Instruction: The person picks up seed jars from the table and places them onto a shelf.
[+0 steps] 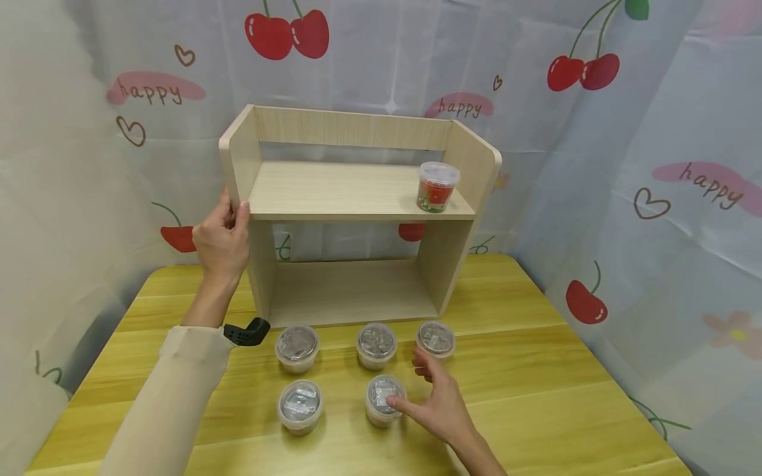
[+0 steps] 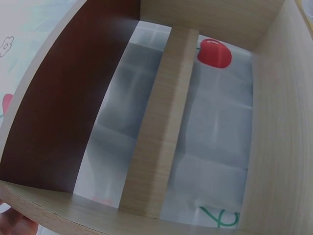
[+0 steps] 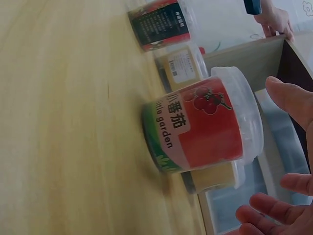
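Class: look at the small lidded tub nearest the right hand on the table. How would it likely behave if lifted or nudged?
The tub is squat and wider than tall, so it probably slides rather than tips. Its glossy label and clear plastic lid suggest a smooth, slightly slippery grip. On its side it would likely roll, being round. It looks light, but its contents are hidden.

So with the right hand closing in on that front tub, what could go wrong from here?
The right hand is open, its thumb by the lid of the front right tub; a loose grab could tip it or knock it into the tub behind, since the tubs sit close together. The left hand only holds the front edge of the shelf unit, so a bump might shift it and unsettle the tub on the upper shelf.
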Demonstrator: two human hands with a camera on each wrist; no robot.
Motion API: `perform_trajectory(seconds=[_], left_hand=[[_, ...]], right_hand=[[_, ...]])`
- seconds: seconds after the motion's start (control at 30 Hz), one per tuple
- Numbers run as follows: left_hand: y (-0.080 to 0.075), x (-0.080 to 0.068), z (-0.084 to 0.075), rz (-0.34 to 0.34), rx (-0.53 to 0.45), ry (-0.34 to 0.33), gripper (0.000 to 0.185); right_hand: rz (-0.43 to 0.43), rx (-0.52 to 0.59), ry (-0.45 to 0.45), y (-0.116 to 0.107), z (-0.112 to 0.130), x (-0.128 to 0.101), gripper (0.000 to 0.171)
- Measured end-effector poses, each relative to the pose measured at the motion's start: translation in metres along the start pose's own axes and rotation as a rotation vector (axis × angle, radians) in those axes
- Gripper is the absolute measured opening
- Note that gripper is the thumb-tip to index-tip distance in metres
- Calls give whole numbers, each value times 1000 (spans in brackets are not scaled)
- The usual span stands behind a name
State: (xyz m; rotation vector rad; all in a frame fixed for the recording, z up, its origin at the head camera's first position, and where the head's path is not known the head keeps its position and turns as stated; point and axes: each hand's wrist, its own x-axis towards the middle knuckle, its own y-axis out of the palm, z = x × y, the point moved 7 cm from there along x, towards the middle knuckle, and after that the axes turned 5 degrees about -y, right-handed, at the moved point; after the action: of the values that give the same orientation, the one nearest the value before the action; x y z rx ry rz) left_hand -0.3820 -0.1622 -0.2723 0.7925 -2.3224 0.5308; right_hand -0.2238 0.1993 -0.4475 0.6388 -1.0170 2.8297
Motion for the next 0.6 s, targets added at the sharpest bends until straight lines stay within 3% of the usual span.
perform_trajectory(seconds=[0.6], left_hand=[[-1, -1, 0, 8, 3, -12, 40]], right_hand=[[59, 7, 38, 13, -11, -6, 89]])
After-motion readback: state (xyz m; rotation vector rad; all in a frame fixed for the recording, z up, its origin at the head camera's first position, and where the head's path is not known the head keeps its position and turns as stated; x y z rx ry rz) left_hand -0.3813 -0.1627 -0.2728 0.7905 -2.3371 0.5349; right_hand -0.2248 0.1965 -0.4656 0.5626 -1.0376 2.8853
